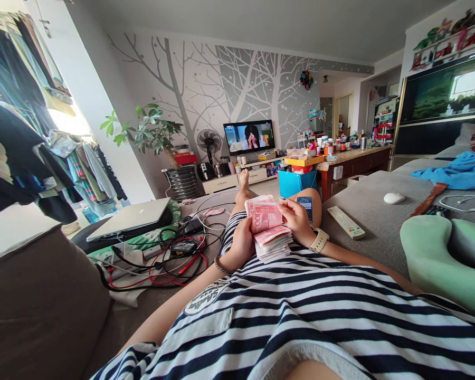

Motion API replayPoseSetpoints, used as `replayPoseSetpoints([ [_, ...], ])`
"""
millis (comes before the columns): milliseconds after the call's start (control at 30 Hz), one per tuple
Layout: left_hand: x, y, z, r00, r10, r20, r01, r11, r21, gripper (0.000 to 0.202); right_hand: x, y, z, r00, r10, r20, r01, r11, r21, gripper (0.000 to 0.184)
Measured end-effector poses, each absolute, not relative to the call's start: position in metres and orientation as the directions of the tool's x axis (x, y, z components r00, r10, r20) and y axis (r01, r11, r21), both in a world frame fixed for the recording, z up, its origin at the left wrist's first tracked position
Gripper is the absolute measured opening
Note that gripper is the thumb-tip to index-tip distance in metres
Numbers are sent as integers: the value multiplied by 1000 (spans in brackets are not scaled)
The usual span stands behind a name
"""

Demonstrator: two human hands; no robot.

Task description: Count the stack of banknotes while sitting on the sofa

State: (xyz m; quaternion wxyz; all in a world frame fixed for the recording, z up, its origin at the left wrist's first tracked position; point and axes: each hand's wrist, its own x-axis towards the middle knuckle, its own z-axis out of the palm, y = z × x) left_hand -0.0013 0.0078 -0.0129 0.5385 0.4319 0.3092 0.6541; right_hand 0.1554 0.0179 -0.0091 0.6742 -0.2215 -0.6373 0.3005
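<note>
A folded wad of pink banknotes (274,237) is held over my lap, its lower edges fanned toward me. My left hand (242,244) is closed on the left side of the wad, thumb on top. With fingers pinched, my right hand (297,217) grips the upper right edge of the raised notes, one of which reads 100. Some of the fingers behind the notes are hidden. A phone (305,208) with a lit screen rests on my leg just beyond the right hand.
Left of my legs lie tangled cables (182,248) and a closed laptop (129,219). On the sofa to the right are a remote control (345,222), a white mouse (394,198) and a green neck pillow (425,248). Ahead stand a blue bin (296,184) and a cluttered table (356,153).
</note>
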Motion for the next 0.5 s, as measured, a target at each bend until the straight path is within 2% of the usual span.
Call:
replayPoseSetpoints([
  [267, -2, 9, -14, -99, 966, 239, -429, -258, 865, 16, 155, 15, -7, 19, 684, 729, -113, 726, -678, 39],
  [500, -2, 9, -14, -62, 972, 225, -455, -229, 861, 14, 155, 20, -11, 5, 682, 731, -145, 724, -675, 38],
])
